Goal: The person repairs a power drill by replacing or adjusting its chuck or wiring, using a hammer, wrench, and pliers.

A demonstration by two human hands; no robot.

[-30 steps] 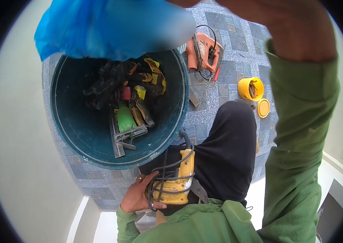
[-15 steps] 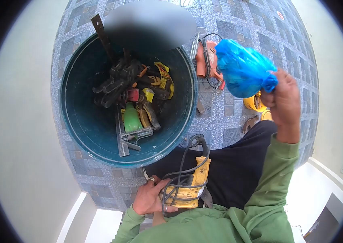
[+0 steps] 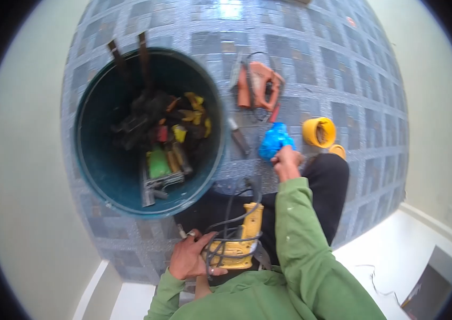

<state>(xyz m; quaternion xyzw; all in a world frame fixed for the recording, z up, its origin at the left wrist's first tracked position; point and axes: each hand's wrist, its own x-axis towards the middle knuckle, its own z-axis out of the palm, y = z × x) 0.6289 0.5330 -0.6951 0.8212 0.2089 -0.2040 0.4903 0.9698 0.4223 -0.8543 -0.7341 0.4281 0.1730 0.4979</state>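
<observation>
Now my right hand (image 3: 286, 162), closed on the blue bag (image 3: 275, 140), has lowered it to the floor (image 3: 311, 69) between bucket (image 3: 97, 172) and cup (image 3: 312, 129), while my left hand (image 3: 188, 258) grips the yellow tool (image 3: 248, 224) on my lap.

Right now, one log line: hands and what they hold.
left hand: grips yellow corded power tool | right hand: holds crumpled blue plastic bag | nearby: dark teal round bucket
</observation>
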